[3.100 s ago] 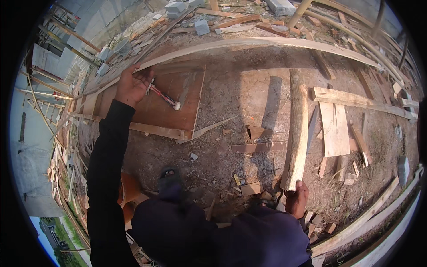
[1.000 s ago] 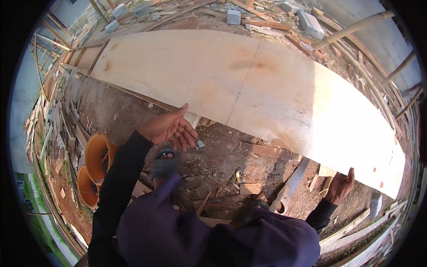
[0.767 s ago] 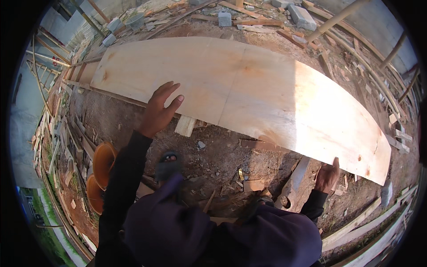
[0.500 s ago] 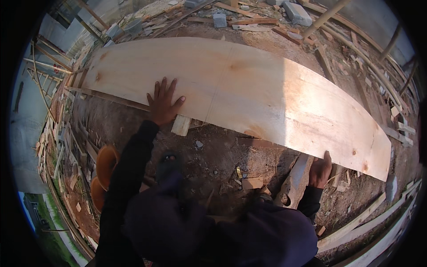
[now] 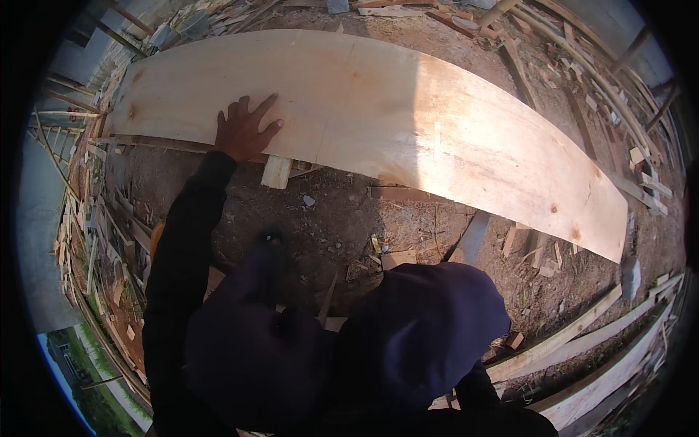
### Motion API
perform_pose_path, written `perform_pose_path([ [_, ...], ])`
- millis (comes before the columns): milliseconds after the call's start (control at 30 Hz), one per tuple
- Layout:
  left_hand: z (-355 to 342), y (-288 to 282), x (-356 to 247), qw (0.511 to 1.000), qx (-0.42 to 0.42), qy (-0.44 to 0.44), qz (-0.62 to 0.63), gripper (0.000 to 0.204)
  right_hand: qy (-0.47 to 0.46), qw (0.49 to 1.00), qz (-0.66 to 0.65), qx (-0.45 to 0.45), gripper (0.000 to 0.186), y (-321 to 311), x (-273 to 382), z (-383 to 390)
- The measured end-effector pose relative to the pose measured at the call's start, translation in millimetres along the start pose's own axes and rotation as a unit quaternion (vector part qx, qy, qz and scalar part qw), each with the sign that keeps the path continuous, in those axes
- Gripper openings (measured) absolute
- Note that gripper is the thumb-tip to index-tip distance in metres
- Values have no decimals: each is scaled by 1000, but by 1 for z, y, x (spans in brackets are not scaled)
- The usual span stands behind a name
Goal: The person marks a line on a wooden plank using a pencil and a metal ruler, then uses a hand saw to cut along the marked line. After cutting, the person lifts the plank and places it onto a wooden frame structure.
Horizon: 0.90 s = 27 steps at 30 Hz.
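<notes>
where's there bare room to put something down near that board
The plywood board is bare from the left hand across to its sunlit right end. A smaller dirt patch lies between left sleeve and short wood block. Crowded: offcuts below the board's right end, planks at lower right.

Bare brown dirt ground (image 5: pixel 342 207) stretches underfoot, sunlit toward the right and shadier at centre left, with wood scraps (image 5: pixel 81 251) heaped along the left edge beside a pale grey wall (image 5: pixel 40 247). Another grey wall (image 5: pixel 611 22) rises at upper right behind slanting poles (image 5: pixel 630 51). Long planks (image 5: pixel 557 333) lie at lower right; green grass (image 5: pixel 109 415) shows at lower left.
</notes>
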State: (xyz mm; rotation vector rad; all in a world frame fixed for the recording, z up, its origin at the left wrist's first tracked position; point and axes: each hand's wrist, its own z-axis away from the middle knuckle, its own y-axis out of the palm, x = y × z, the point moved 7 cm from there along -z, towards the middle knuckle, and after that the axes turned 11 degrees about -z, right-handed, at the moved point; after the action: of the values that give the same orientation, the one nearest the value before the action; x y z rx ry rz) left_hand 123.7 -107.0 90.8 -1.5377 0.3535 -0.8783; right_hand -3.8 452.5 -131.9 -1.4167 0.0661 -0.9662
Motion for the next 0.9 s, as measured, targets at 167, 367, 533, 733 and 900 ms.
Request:
perform_pose_path([
  [167,-9,5,10,966,-225,120,32,48,-21,998,56,-37,53,26,-23,4],
  [367,-36,-16,-10,954,-214,186,99,40,37,993,-108,-18,56,-65,8,26],
  [533,-98,-32,-10,927,-253,242,132,40,213,914,-287,-191,67,-172,61,93],
  [733,-164,-17,-28,928,-211,239,191,48,156,925,-70,-339,29,-310,109,170],
  [900,-137,5,-10,956,-23,271,110,77,392,719,-353,-453,21,-363,85,199],
])
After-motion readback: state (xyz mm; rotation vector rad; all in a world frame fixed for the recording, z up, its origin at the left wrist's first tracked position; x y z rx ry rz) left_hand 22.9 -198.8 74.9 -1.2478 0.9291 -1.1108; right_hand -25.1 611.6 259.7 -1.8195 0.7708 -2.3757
